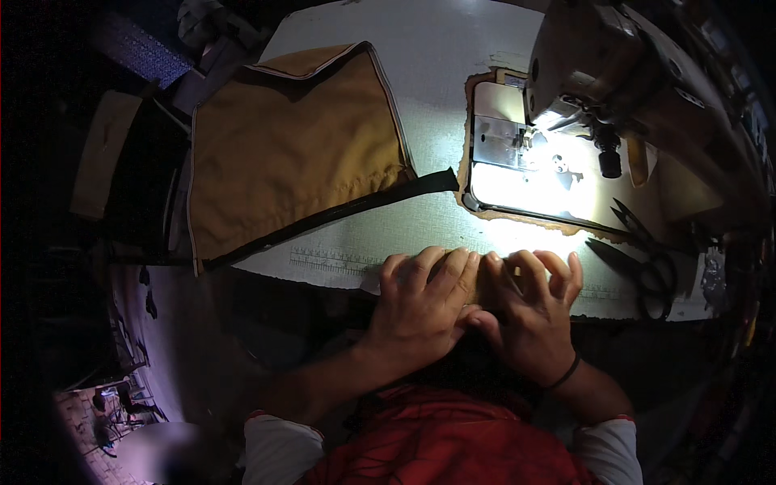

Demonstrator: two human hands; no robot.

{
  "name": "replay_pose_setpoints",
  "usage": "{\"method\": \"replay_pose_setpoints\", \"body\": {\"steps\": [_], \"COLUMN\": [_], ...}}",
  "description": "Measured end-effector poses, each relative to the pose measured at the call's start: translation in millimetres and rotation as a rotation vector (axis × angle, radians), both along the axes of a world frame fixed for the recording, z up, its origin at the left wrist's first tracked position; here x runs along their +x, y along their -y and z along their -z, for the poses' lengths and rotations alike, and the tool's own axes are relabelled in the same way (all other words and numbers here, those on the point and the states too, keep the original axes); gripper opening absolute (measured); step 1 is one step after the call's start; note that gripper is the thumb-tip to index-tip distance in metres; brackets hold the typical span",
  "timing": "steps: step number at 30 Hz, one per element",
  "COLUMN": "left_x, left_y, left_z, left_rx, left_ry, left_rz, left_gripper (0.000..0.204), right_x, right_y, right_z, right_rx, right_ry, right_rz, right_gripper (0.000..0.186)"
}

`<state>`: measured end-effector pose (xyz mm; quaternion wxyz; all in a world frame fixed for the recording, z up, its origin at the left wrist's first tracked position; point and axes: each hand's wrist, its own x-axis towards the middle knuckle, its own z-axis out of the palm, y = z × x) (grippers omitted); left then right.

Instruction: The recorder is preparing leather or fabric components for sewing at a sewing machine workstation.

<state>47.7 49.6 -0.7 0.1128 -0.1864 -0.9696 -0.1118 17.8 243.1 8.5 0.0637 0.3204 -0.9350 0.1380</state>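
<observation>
My left hand point(428, 303) and my right hand point(533, 311) meet side by side at the table's near edge. A small brown piece of fabric point(485, 289) lies between and under their fingers, mostly covered. Both hands are closed on it, fingers bent on top and thumbs close together on the near side. Just beyond sits a sewing machine point(598, 65), its lamp shining on the needle plate point(497, 141). To the left, a large mustard-brown fabric panel point(299, 137) with pale-edged piping is spread on the table, a black strip point(339, 212) along its near edge.
Black scissors point(651, 275) lie to the right of my right hand, blades toward the machine. A printed ruler scale point(331, 261) runs along the near side of the white table point(440, 48). A small clear plastic item point(714, 279) is at the right edge.
</observation>
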Motion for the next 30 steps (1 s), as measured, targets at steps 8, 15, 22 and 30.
{"method": "replay_pose_setpoints", "body": {"steps": [8, 15, 22, 30], "left_x": [0.3, 4.7, 8.0, 2.0], "left_y": [3.8, 9.1, 7.4, 7.2], "left_z": [-0.5, 3.6, 5.1, -0.6], "left_rx": [0.095, 0.094, 0.029, -0.075], "left_ry": [0.028, 0.020, -0.015, -0.015], "left_rz": [-0.018, -0.054, -0.066, -0.038], "left_gripper": [0.064, 0.069, 0.072, 0.076], "right_x": [0.8, 2.0, 4.0, -3.0], "right_y": [-23.1, -23.5, -13.7, 16.2], "right_z": [-1.5, 1.7, -2.1, -3.2], "right_rx": [0.072, 0.065, 0.023, -0.013], "right_ry": [-0.026, -0.052, -0.030, -0.042], "right_rz": [0.051, 0.059, 0.066, 0.020], "right_gripper": [0.064, 0.065, 0.064, 0.062]}}
